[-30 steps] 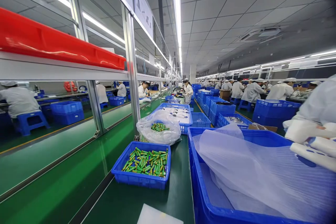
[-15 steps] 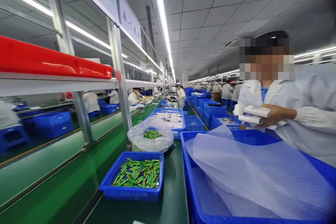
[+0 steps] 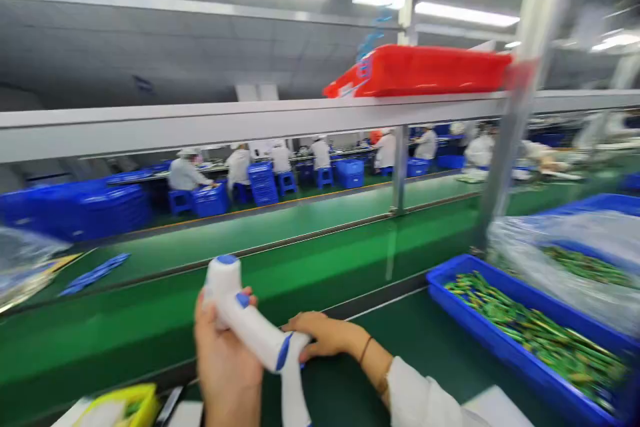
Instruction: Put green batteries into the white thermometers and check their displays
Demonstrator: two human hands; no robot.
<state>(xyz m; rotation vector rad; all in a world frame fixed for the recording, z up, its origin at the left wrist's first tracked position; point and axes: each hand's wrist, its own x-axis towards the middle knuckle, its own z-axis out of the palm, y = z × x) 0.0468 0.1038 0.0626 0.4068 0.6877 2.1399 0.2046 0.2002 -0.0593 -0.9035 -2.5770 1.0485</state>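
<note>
My left hand (image 3: 227,353), palm up, is closed around a white handheld forehead thermometer (image 3: 253,327) with a blue tip and blue trim. Beside its lower end, my right hand (image 3: 320,335) has its thumb and fingers closed on a second white piece with blue trim (image 3: 294,390), which looks like another thermometer. The two white pieces overlap or touch; which one cannot be told. Below both hands runs the dark green work surface (image 3: 345,393). To the right stands a blue tray (image 3: 493,340) of small green circuit boards (image 3: 530,333).
A yellow container (image 3: 145,407) sits at the lower left. Behind the right tray lies a clear plastic bag (image 3: 520,240) around more green boards. A metal post (image 3: 510,147) and a shelf with a red tray (image 3: 435,70) stand ahead. Co-workers in white sit beyond.
The view has swung left from along the line to across it. Both my hands and the white pieces are now in sight; the nearby co-worker and large blue bin are out of frame.
</note>
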